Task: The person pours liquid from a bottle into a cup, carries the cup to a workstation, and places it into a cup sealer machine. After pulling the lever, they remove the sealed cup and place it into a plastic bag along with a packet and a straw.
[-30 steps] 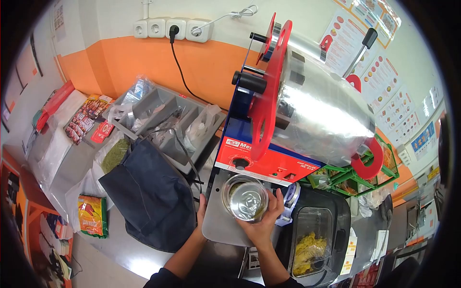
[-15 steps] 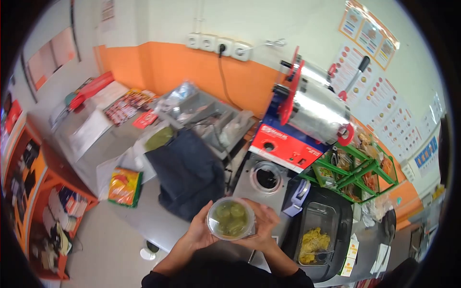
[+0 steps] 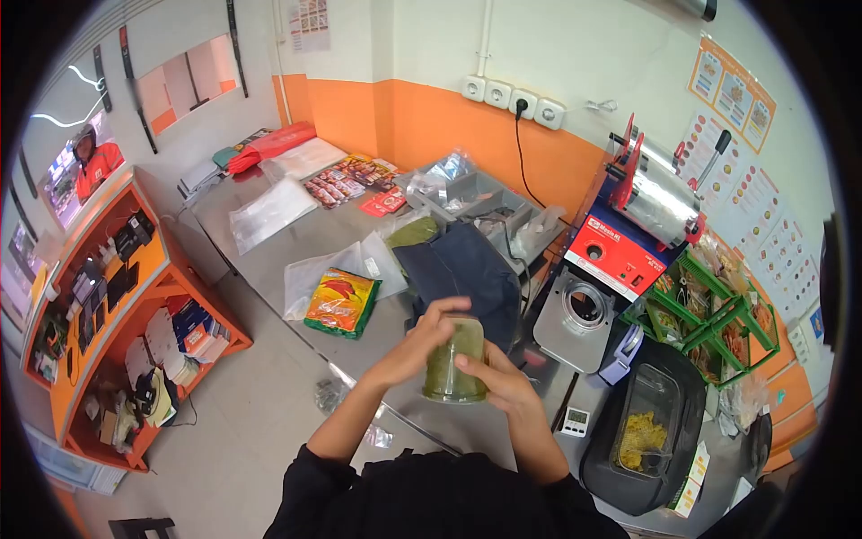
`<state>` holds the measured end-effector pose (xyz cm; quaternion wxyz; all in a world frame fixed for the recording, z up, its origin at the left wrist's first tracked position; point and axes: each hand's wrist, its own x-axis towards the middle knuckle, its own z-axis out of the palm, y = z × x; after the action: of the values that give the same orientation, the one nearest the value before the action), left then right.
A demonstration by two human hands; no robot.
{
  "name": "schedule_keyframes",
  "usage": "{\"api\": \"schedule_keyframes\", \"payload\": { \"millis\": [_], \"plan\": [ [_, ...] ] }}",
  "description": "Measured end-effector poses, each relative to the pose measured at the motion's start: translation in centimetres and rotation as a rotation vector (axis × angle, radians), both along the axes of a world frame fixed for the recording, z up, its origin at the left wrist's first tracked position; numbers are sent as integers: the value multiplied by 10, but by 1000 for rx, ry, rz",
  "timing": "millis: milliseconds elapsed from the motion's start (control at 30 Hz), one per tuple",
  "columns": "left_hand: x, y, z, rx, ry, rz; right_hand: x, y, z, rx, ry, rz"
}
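A clear plastic cup point(image 3: 453, 364) with green contents is held over the counter's front edge. It is tipped over, with its wide end low and its narrow end up. My right hand point(image 3: 505, 384) grips its right side, thumb laid across the wall. On the cup's upper left, my left hand point(image 3: 420, 346) has its fingers curled around the narrow end, slightly smeared by motion. Just behind the cup lies a dark blue cloth point(image 3: 471, 269). Left of my hands is a yellow and green packet point(image 3: 341, 303) on a white sheet.
A red and silver cup-sealing machine point(image 3: 628, 234) stands right of the cloth, its metal tray point(image 3: 566, 337) pulled forward. Nearby are a tape dispenser point(image 3: 621, 355), a small timer point(image 3: 575, 421), a black container point(image 3: 597, 467) with yellow food, green baskets point(image 3: 718, 323) and a grey divided tray point(image 3: 467, 193).
The cup has been turned over: its round lid faced up before, and now its side wall shows. My view has swung left, bringing more of the shelf and a person outside into sight.
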<state>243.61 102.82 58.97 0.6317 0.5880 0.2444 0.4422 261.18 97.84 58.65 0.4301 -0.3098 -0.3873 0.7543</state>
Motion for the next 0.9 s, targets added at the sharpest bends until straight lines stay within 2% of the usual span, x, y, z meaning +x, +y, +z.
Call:
{"api": "schedule_keyframes", "payload": {
  "millis": [33,67,100,167,200,233,300,333,367,400,433,467,533,633,667,767,800,833,867,900],
  "plan": [
    [-8,3,0,-8,-126,0,-10,3,3,111,-160,12],
    [-20,2,-4,-232,-348,180,-26,-2,20,174,-132,-72],
    [-26,-3,-16,-210,-364,192,-35,2,18,197,-142,-56],
    [-32,-22,-44,-828,-979,101,-57,9,2,809,-520,-397],
    [-32,-29,-45,-816,-998,113,-74,6,14,1003,-734,-608],
    [-31,-38,-45,-903,-991,47,-86,7,16,1011,-732,-585],
    [-40,-42,-43,-986,-986,-11,-107,9,14,400,-159,-539],
    [-47,-42,-42,-951,-1014,-27,-111,16,6,307,15,-466],
    [-56,-41,-41,-919,-1037,-48,-123,13,9,304,13,-465],
    [-66,-41,-37,-931,-1106,-102,-134,12,16,643,-348,-618],
    [-73,-42,-41,-938,-1106,-102,-145,9,18,972,-722,-753],
    [-79,-42,-44,-940,-1117,-105,-153,5,16,963,-726,-756],
    [-93,-44,-51,-943,-1121,-113,-169,1,13,814,-574,-811],
    [-113,-57,-42,-985,-1106,-224,-191,-4,-7,691,-422,-870],
    [-119,-62,-41,-956,-1097,-204,-194,-9,-18,569,-405,-802],
    [-134,-67,-46,-862,-1032,-155,-209,-24,-45,660,-544,-774],
    [-143,-67,-49,-852,-797,-16,-202,-26,-53,661,-547,-802],
    [-150,-64,-54,-826,-561,119,-187,-27,-62,701,-713,-802],
    [-156,-56,-63,-819,-546,94,-170,-22,-70,737,-877,-800],
    [-160,-44,-74,-587,-316,156,-151,-15,-80,737,-877,-830]
  ]
}}
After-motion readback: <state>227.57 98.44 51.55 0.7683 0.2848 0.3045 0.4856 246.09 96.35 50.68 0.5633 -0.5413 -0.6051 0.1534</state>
